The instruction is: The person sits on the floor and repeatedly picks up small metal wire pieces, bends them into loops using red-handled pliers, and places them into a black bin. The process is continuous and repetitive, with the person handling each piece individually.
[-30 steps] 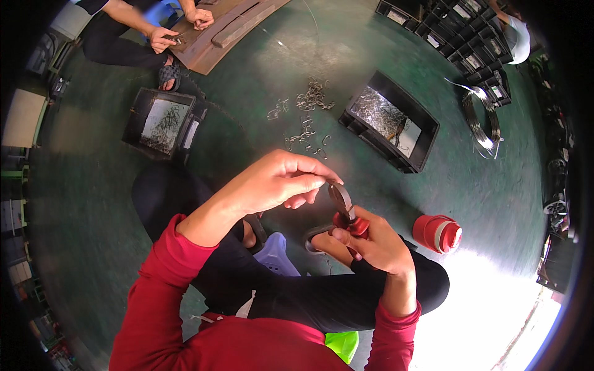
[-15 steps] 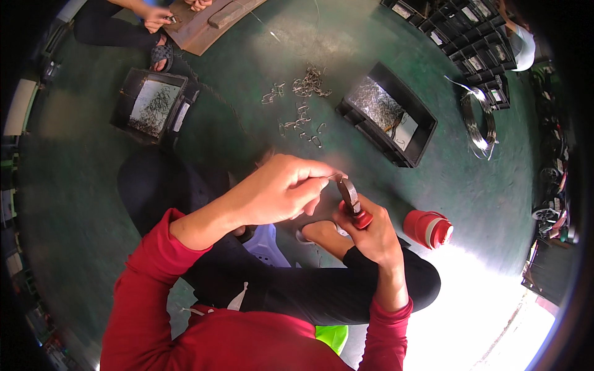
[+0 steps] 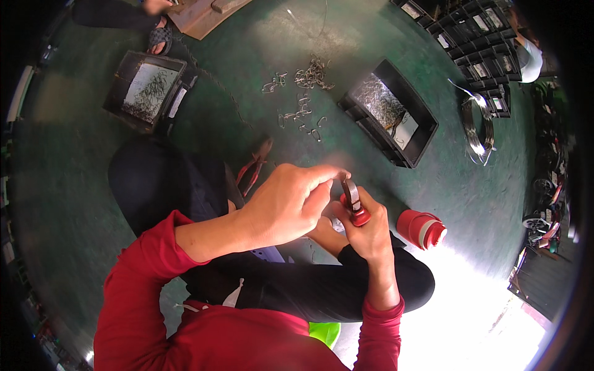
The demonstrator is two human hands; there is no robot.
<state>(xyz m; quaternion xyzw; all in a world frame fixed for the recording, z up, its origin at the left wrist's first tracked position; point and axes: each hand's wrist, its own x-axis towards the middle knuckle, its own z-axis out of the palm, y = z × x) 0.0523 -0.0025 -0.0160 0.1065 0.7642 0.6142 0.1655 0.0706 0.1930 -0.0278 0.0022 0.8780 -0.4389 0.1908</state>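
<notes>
My right hand (image 3: 371, 235) is closed around red-handled pliers (image 3: 352, 194), with the metal jaws pointing up and away from me. Close against the jaws, my left hand (image 3: 291, 201) is in a pinch, thumb and index finger together at the plier tip. A thin piece of wire is between these fingers; most of it is hidden now. Beyond my hands, several bent wire hooks (image 3: 314, 75) lie on the green floor in a loose pile and scattered pieces. A second pair of red-handled pliers (image 3: 252, 168) lies beyond my left forearm.
Black bins with metal pieces stand left (image 3: 171, 96) and right (image 3: 376, 137). A red jug (image 3: 421, 229) is beside my right knee. Farther right are a wire coil (image 3: 469, 127) and stacked black crates (image 3: 476, 37). A co-worker's hand (image 3: 156, 7) is near a board (image 3: 201, 21) at upper left.
My left fingers have moved up against the plier jaws, and the wire between them shows less. The view has shifted slightly, uncovering the second pliers on the floor.
</notes>
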